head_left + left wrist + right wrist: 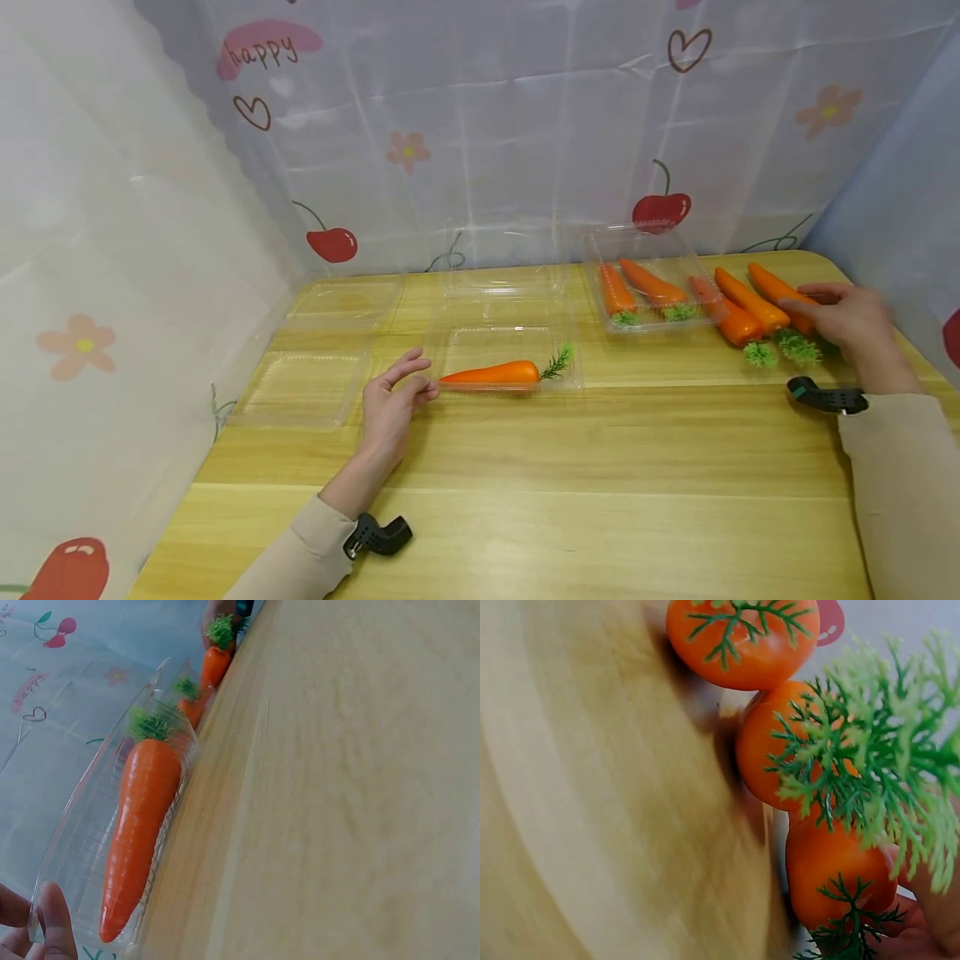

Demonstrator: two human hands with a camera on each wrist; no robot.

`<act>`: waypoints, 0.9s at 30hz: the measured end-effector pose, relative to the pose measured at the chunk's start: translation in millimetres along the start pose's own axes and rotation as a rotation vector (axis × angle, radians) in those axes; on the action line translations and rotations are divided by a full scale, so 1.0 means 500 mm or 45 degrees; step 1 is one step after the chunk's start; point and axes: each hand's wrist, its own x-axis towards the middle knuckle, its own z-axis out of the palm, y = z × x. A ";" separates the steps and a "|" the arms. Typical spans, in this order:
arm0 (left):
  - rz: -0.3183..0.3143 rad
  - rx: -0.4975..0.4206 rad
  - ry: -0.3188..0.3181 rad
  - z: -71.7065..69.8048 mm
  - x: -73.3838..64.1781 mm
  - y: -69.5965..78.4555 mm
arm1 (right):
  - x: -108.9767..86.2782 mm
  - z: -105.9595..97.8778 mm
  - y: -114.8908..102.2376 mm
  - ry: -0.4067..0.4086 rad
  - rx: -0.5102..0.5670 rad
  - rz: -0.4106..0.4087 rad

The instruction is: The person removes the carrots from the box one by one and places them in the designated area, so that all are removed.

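With thumb and fingers, my left hand (388, 408) pinches the left rim of a clear plastic clamshell box (457, 337) whose lid stands open. One toy carrot (491, 375) lies along the box's front, its tip toward that hand and its green top to the right; the left wrist view shows this carrot (142, 832) large. At the right, my right hand (851, 321) has its thumb and fingers around the rightmost carrot (776, 287). The right wrist view shows this carrot (836, 874) against the hand, partly behind green fronds.
Two more loose carrots (750, 300) lie left of the gripped one. Beside them a clear box (637, 325) has two carrots in or under it; which, I cannot tell. Another open clear box (292, 392) sits at the left. A printed curtain (510, 125) borders the wooden table (600, 500).
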 end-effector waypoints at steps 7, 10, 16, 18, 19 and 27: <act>0.003 -0.001 0.000 -0.001 -0.001 -0.001 | 0.001 0.004 -0.010 -0.040 0.016 0.006; 0.003 0.003 -0.002 0.000 -0.001 -0.001 | 0.003 0.003 -0.014 -0.050 0.026 0.008; -0.004 0.002 0.000 0.001 -0.002 0.000 | 0.002 -0.002 -0.020 -0.062 0.043 0.001; -0.006 0.000 0.001 0.001 -0.002 0.000 | -0.001 -0.005 -0.023 -0.072 0.045 0.007; -0.007 -0.004 0.003 0.001 -0.003 -0.001 | -0.002 -0.006 -0.025 -0.074 0.042 0.010; -0.002 -0.006 0.002 0.002 -0.003 0.001 | -0.014 -0.017 -0.044 -0.053 0.017 -0.009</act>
